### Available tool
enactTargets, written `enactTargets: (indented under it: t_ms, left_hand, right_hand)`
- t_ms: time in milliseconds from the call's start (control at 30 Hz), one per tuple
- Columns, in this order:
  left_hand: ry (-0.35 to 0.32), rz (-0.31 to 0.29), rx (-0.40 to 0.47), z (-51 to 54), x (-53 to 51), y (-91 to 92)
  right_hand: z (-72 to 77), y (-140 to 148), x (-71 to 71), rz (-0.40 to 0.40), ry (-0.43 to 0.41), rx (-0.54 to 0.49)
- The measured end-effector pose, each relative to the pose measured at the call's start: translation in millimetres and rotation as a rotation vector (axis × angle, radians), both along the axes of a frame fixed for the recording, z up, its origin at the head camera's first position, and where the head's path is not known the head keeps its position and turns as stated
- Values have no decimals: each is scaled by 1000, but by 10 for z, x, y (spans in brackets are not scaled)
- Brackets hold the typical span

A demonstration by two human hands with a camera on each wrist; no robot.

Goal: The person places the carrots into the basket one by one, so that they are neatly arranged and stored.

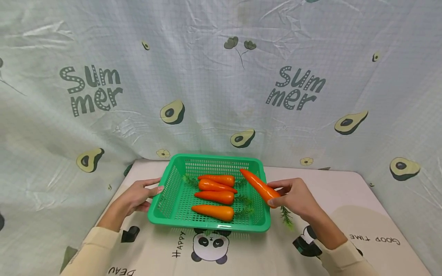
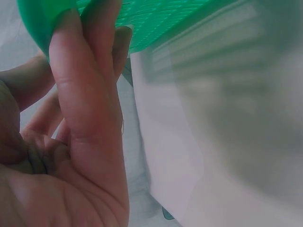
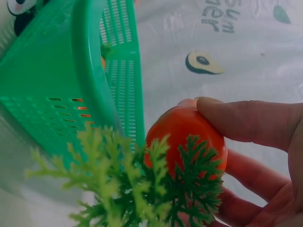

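Note:
A green plastic basket [image 1: 209, 227] with slotted walls is at the middle of the table. Several orange carrots [image 1: 215, 197] with green leafy tops lie inside it. My left hand [image 1: 139, 196] grips the basket's left side, thumb on the rim and fingers underneath. In the left wrist view, that end of the basket [image 2: 156, 21] appears raised above the table. One more carrot [image 1: 260, 187] is pinched between the thumb and fingers of my right hand [image 1: 297, 197]. It slants over the basket's right rim, tip inward, its leafy top [image 3: 142, 179] hanging outside.
The pale table [image 1: 345, 191] has printed words and a panda picture [image 1: 210, 245] in front of the basket. A light curtain [image 1: 207, 76] printed with avocados and lettering hangs close behind the table and along both sides.

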State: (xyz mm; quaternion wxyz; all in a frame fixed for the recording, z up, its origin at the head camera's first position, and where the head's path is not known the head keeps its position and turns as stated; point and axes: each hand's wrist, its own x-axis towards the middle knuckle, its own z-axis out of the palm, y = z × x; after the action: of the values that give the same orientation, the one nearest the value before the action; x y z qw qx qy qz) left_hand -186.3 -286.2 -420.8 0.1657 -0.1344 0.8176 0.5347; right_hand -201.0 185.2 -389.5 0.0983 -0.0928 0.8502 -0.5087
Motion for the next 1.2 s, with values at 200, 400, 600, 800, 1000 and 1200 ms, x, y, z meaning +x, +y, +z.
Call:
enactTargets:
  t_ms: [200,400,600,800,1000,1200]
  left_hand:
    - [-1,-11,38,4,2,-10]
    - [0,-13,45,2,6,-15]
    - [2,-17,42,10,7,-11]
    - [2,-8,34,-7,4,-6]
    - [11,-6,31,-8,12,-7]
    - [5,0,39,7,14,-1]
  right_hand:
    - [4,-54,-13,13,-20,8]
    - [-1,-101,-9,46,-8,25]
    - [0,-152,-27,73,0,31]
    - [-24,-210,-50,87,-1,47]
    - [-32,-262,-61,104,0,66]
    - [-44,-296,-82,128,-1,85]
